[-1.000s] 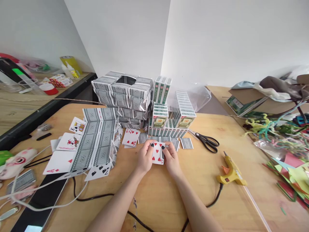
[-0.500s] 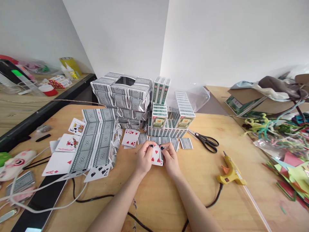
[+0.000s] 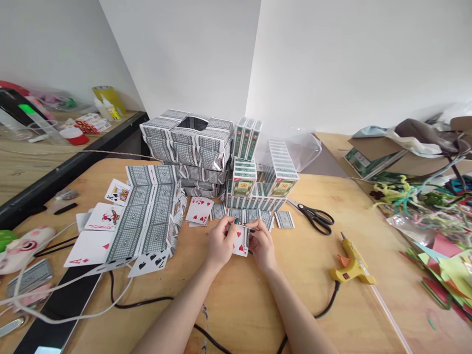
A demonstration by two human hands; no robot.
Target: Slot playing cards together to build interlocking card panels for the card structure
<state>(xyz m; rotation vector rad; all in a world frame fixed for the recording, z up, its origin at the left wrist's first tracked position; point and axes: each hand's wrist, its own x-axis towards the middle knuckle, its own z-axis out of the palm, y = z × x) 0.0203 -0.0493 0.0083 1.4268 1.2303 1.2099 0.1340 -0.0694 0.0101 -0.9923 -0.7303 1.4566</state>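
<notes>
A five of hearts playing card (image 3: 240, 242) is held between my hands above the table, face toward me. My left hand (image 3: 222, 241) pinches its upper left part between thumb and fingers. At its upper right edge, my right hand (image 3: 262, 243) has its thumb and fingers closed on the card. Several face-down cards (image 3: 252, 215) lie in a row just beyond my hands. To their left rest face-up heart cards (image 3: 199, 210). Further left stands a folded panel of joined cards (image 3: 142, 216), with loose face-up cards (image 3: 92, 248) around it.
A box covered in cards (image 3: 188, 142) stands at the back beside stacked card packs (image 3: 254, 191). Scissors (image 3: 317, 217) and a yellow glue gun (image 3: 352, 265) lie on the right, its black cord running under my forearms. Yarn and paper scraps (image 3: 442, 265) fill the far right.
My right thumb and fingers have shifted along the card's top edge, and the fingers are now bent more. The card's top edge appears folded. My left hand stays nearly in place.
</notes>
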